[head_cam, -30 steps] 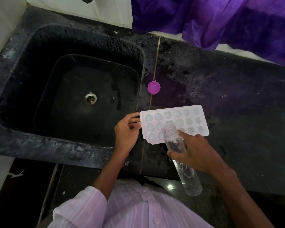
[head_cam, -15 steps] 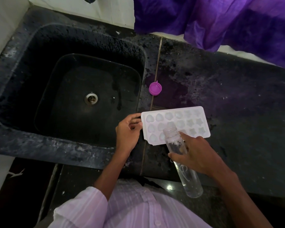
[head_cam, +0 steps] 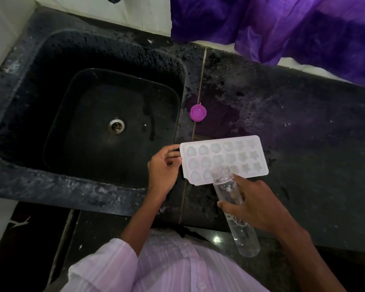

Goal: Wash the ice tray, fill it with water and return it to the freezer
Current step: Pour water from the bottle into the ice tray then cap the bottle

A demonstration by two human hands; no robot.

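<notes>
Bench (head_cam: 303, 144): dark stone, carries the tray and the cap; the sink is set into its left part
Sink (head_cam: 51, 182): black basin, just left of the tray
Ice tray (head_cam: 223, 157): white, flat on the bench near the front edge, short left end close to the sink rim; long axis runs roughly along the front edge
Bottle (head_cam: 243, 239): clear, uncapped, tilted; mouth over the tray's near row about mid-length, base back past the front edge toward the person
Right hand (head_cam: 255, 205): wrapped round the bottle's mid-body, on the tray's near side; judged the nearer hand for pouring, to travel along the long axis cavity by cavity
Left hand (head_cam: 163, 167): fingertips pinch the tray's left end, steadying it
Cap (head_cam: 198, 112): purple, open side up, behind the tray, well apart from the bottle
</notes>
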